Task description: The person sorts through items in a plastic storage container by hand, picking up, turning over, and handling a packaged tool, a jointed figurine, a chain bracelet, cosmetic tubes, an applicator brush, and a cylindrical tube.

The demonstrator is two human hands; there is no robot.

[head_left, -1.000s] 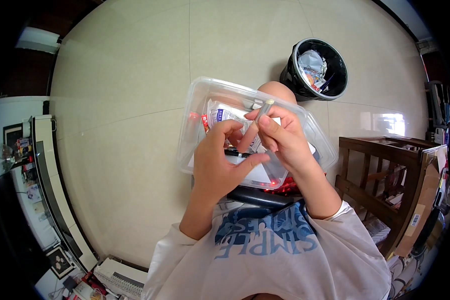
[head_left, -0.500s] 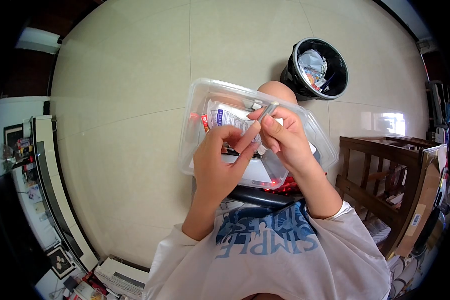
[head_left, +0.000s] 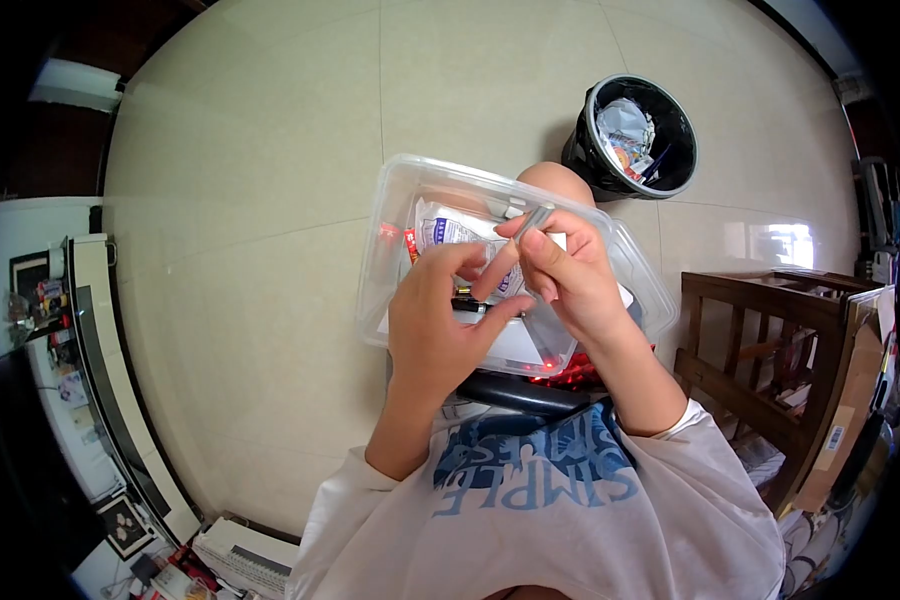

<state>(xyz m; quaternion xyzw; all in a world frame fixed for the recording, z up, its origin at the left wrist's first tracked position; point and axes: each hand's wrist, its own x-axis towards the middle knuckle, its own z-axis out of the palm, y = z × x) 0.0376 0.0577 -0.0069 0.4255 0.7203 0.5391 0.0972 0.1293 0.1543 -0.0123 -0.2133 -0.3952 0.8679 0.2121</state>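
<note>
Pinched between the thumb and fingers of my right hand [head_left: 573, 265] is a small silver metal tube [head_left: 538, 219], tilted up and away. My left hand [head_left: 440, 310] is beside it with thumb and fingers apart, one fingertip close to the tube's lower end. Both hands are over a clear plastic box [head_left: 372, 270] on my lap. In the box lie a white packet with blue print [head_left: 445, 226], a red wrapper [head_left: 410, 246], a black pen-like item [head_left: 467, 304] and a flat white piece [head_left: 510, 342]. My hands hide part of the contents.
A black lined trash bin [head_left: 677, 150] holding rubbish stands on the tiled floor beyond my knee. To the right is a brown wooden frame [head_left: 745, 400] with cardboard [head_left: 842, 420] against it. Shiny red material [head_left: 575, 372] shows by the box's near edge.
My left thumb has moved down and away from its fingers, widening the gap between them. My right hand still holds the silver tube in nearly the same place.
</note>
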